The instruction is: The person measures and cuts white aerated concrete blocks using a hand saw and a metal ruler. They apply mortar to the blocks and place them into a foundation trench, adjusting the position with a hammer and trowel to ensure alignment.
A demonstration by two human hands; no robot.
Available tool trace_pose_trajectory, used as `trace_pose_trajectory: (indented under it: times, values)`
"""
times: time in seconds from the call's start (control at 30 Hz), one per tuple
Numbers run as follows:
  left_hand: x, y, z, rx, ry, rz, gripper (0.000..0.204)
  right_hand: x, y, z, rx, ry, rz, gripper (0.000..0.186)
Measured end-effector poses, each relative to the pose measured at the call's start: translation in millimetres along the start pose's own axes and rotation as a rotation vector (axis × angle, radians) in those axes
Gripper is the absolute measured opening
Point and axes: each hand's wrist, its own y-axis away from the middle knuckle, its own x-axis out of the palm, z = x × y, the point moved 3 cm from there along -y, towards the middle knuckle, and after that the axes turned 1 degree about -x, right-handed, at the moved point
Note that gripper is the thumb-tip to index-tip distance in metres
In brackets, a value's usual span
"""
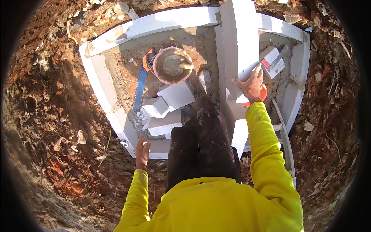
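My right hand (pixel 252 84) is at the top edge of the white block dividing wall (pixel 244 42), fingers spread and gripping nothing; it seems to touch the wall. Partly under it shows an orange object (pixel 263 92), mostly hidden. Past its fingertips lies a white block with a red patch (pixel 273 65), a flat metal blade (pixel 279 57) across it. My left hand (pixel 142 152) hovers by the near left wall, fingers apart and empty. Ahead of it are several cut white blocks (pixel 177 95) and a handsaw (pixel 140 88) with blue blade and orange handle.
A round bucket (pixel 172 80) holds grey mortar and a tool with a pale handle. Low white block walls (pixel 166 19) enclose both compartments. A ladder (pixel 286 141) leans at the right. Rough reddish earth (pixel 62 116) surrounds the walls. My shoe (pixel 204 80) stands beside the dividing wall.
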Motion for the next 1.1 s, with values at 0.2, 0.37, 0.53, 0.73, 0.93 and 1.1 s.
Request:
trace_pose_trajectory:
  times: [0.2,0.37,0.53,0.73,0.93,1.1]
  values:
    - [21.9,-11.7,-100.8,0.255,-0.035,-0.015,0.061,13.5,3.1,2.2,0.056,0.073,0.068,0.133]
    - [46.3,-12.9,-219.4,0.512,-0.116,0.021,0.056,9.6,1.2,-5.9,0.039,0.007,0.050,0.129]
    - [77.0,-34.0,-298.8,0.670,-0.300,0.111,0.052,-0.1,23.0,-0.8,-0.003,-0.131,-0.159,0.120]
    - [155.9,-61.5,-392.0,0.789,-0.550,0.231,0.046,64.8,130.3,-23.5,0.404,-1.131,-0.339,0.090]
    - [307.4,-117.5,-510.9,1.194,-0.850,0.247,0.050,153.7,129.6,-42.1,0.899,-2.035,-0.345,0.082]
    - [423.6,-159.2,-588.9,1.572,-1.326,-0.120,0.085,214.9,71.8,-46.3,0.848,-2.272,-0.713,0.091]
